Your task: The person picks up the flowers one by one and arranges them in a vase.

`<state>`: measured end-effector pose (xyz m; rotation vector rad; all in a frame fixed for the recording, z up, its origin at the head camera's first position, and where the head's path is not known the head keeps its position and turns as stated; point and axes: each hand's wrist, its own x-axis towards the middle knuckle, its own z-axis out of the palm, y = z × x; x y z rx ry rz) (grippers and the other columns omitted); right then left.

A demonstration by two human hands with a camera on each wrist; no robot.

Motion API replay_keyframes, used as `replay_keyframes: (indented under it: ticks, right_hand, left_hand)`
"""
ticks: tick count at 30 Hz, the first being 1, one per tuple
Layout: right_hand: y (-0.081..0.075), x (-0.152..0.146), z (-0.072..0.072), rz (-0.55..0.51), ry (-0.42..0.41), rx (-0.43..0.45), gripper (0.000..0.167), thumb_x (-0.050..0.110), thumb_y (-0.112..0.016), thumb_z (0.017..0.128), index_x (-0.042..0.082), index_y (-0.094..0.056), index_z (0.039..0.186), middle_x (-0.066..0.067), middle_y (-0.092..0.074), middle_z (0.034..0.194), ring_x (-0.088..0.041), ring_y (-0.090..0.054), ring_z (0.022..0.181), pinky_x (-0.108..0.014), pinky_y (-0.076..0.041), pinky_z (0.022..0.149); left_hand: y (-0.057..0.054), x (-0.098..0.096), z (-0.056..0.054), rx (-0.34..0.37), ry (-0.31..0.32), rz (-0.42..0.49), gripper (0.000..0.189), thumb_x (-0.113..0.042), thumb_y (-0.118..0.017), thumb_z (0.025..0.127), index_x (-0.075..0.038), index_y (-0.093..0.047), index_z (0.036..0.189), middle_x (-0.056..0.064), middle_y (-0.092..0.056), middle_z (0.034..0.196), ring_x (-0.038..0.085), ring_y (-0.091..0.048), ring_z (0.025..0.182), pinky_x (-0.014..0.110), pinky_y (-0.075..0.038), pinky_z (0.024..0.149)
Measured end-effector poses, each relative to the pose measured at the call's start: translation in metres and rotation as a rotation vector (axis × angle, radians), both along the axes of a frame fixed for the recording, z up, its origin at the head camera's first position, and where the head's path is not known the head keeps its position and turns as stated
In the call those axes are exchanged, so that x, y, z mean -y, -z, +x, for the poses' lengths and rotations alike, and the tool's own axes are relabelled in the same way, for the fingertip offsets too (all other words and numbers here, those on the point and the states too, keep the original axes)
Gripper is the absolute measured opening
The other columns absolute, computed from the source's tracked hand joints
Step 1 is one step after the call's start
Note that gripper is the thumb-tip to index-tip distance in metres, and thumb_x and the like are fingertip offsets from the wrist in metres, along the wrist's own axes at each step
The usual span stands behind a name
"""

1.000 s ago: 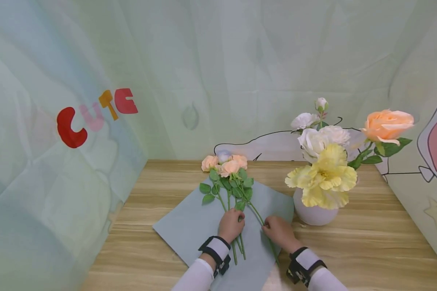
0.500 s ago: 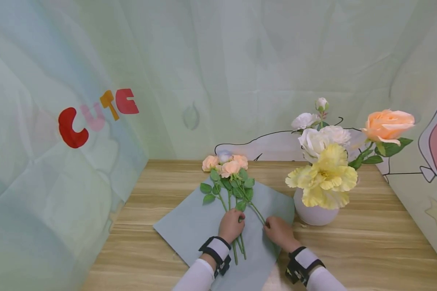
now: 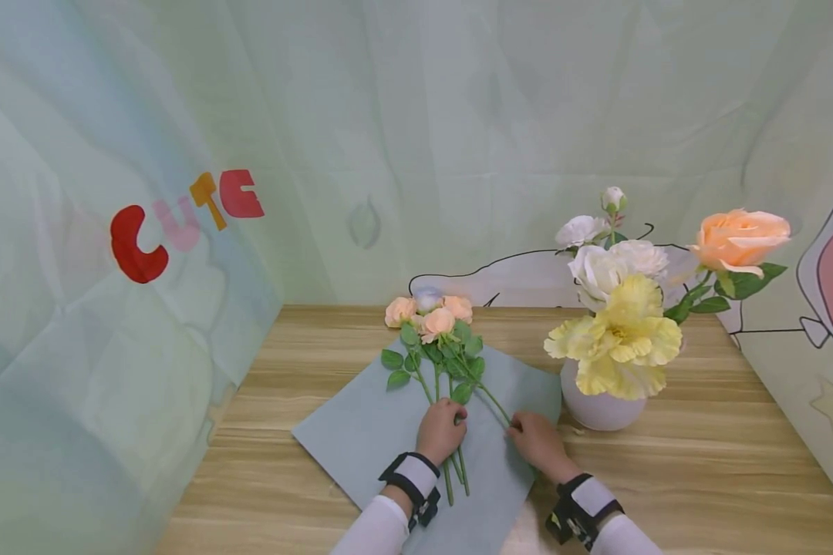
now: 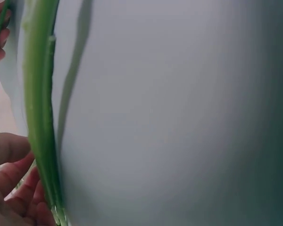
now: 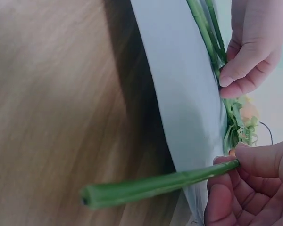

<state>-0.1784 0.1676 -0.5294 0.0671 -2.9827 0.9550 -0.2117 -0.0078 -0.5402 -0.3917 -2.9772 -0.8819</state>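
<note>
In the head view my left hand (image 3: 442, 428) grips several green flower stems (image 3: 450, 486) over a blue-grey sheet of wrapping paper (image 3: 361, 432). Peach roses (image 3: 438, 324) and one pale bluish flower (image 3: 427, 299) lie at the far ends, with green leaves (image 3: 399, 378) below them. My right hand (image 3: 536, 443) pinches a separate slanting stem (image 3: 494, 402) that runs up into the same leaves. In the right wrist view this stem's cut end (image 5: 132, 190) sticks out from between thumb and fingers. The left wrist view shows the bundled stems (image 4: 40, 94) against the left fingers.
Right of the paper stands a round white vase (image 3: 602, 408) with a yellow flower (image 3: 621, 339), white flowers (image 3: 597, 270) and a large peach rose (image 3: 741, 240) leaning right. The wooden table (image 3: 250, 432) meets a printed cloth backdrop (image 3: 333, 193) behind and on both sides.
My right hand has shifted slightly to the right with its stem, whose lower end no longer shows in the head view. The left hand and its stems stay nearly still.
</note>
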Motion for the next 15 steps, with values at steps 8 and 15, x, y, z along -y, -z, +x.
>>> replay_keyframes:
  ticks: [8,15]
  right_hand:
    - [-0.008,0.003,0.004,-0.009,-0.017,-0.066,0.008,0.009,-0.063,0.076,0.006,-0.059,0.070,-0.004,-0.060,0.067,-0.013,-0.049,0.058,-0.028,-0.038,0.053]
    - [-0.014,0.007,0.006,-0.040,-0.012,-0.089,0.009,0.008,-0.065,0.074,0.007,-0.059,0.067,-0.002,-0.059,0.065,-0.012,-0.048,0.057,-0.026,-0.037,0.053]
  left_hand:
    - [-0.001,-0.001,-0.003,0.011,-0.023,0.047,0.014,-0.016,-0.058,0.080,-0.009,-0.068,0.087,0.004,-0.062,0.086,0.019,-0.058,0.079,0.030,-0.046,0.068]
    - [-0.008,-0.002,-0.003,0.018,-0.046,0.102,0.020,-0.020,-0.053,0.085,-0.008,-0.066,0.095,0.005,-0.064,0.087,0.017,-0.058,0.079,0.029,-0.046,0.067]
